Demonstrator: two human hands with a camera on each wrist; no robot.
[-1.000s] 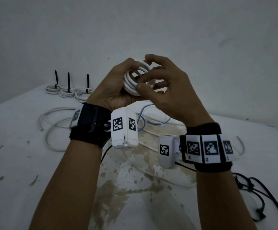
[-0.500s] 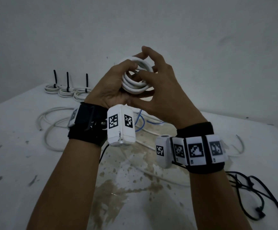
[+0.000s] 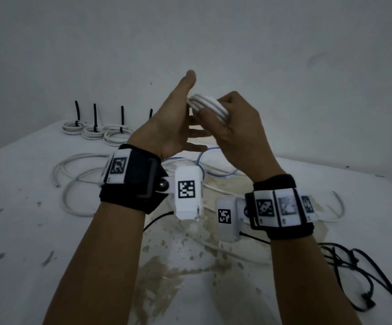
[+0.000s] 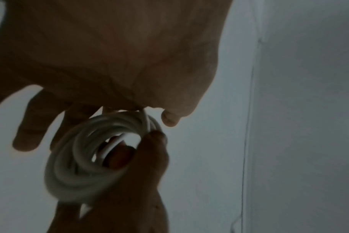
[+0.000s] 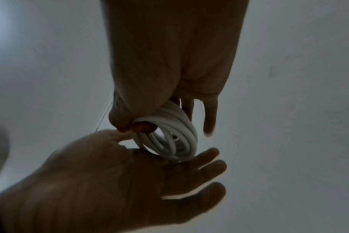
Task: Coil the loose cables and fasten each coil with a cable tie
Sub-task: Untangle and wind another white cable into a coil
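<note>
**White coil held up between two hands, not yet tied**

While three tied coils (image 3: 96,131) sit in a row at the far left of the table (image 3: 14,207), each with a black tie standing up, the work in hand goes on in the air above the middle. Loose white cable (image 3: 73,181) lies nearer, left of the wrists.

The left hand (image 3: 166,127) is spread, fingers straight and thumb pointing up, its palm set against the side of the white coil (image 3: 207,106). It steadies more than it grips. To its right, the right hand (image 3: 239,130) pinches the coil, thumb through the middle and fingers curled over the stacked turns.

The coil is a small, tight ring of several turns, raised well above the table. From the head view it is seen nearly edge-on, its hole facing roughly sideways towards the left palm; a ring has no real long axis.

It is probably light, smooth and springy, so the turns would likely fan out if released. The best hold looks to be across all the turns at one spot on the rim, leaving the opposite side free for a tie. At far right a black cable (image 3: 366,273) lies tangled.
</note>
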